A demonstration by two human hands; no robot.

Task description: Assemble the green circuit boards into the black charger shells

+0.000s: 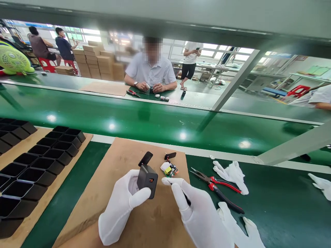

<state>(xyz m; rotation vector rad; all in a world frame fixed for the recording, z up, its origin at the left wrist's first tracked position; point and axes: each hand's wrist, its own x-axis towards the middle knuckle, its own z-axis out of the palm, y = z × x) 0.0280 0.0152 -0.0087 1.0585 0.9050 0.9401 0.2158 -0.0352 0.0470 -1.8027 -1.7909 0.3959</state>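
Observation:
My left hand point(121, 206), in a white glove, is closed around a black charger housing point(147, 179) and holds it up over the brown cardboard sheet point(113, 199). My right hand point(199, 213), also gloved, pinches a thin dark tool point(186, 199) with its forefinger stretched toward the housing. Just beyond the housing lie a small green circuit board point(169, 169), a black cover piece point(145, 158) and another small black part point(170, 155).
Red-handled pliers point(219, 187) and loose white gloves point(232, 174) lie right of the cardboard. Rows of empty black housings point(38, 162) stand at the left. A green conveyor belt point(155, 120) runs across; a person in a white shirt point(151, 72) works opposite.

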